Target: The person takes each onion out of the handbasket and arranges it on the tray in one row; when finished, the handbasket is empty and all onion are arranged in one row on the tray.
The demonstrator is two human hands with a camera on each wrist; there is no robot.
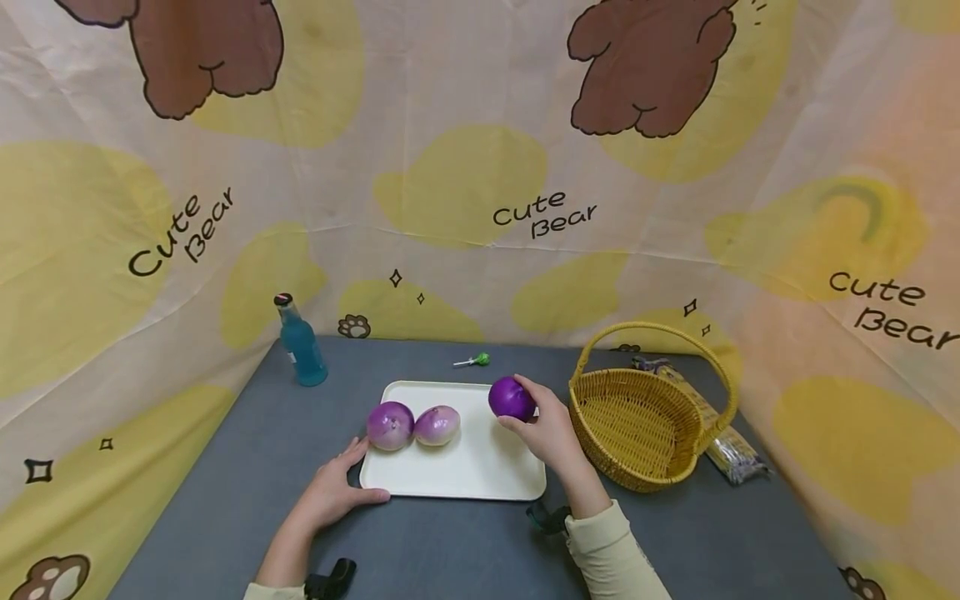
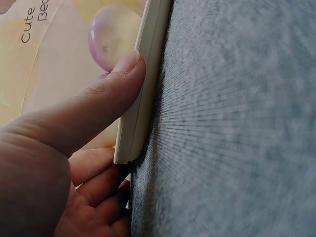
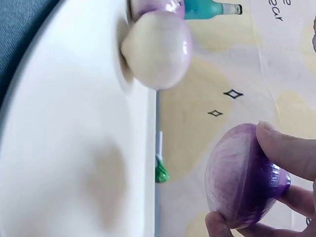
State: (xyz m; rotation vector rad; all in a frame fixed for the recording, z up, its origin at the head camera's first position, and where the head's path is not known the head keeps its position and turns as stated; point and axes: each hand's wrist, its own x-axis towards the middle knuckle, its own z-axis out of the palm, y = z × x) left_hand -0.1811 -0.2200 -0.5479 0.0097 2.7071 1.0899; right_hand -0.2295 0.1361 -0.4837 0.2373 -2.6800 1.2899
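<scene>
My right hand (image 1: 551, 427) grips a dark purple onion (image 1: 512, 398) between thumb and fingers, raised over the right part of a white tray (image 1: 480, 475). In the right wrist view, this onion (image 3: 242, 175) shows a paler half beside a deep purple one. Two more onions lie on the tray's left half: a rounder purple one (image 1: 390, 426) and a smaller, paler one (image 1: 438, 426), side by side. My left hand (image 1: 333, 490) holds the tray's near left corner, thumb (image 2: 106, 101) against the front rim and fingers along the left side.
Right of the tray stands a yellow wicker basket (image 1: 637, 479) with a tall handle. Behind it lies a long shiny packet (image 1: 731, 450), partly hidden. A blue bottle (image 1: 303, 354) stands at the back left, and a green lollipop (image 1: 482, 359) lies behind the tray. A printed cloth hangs behind the table.
</scene>
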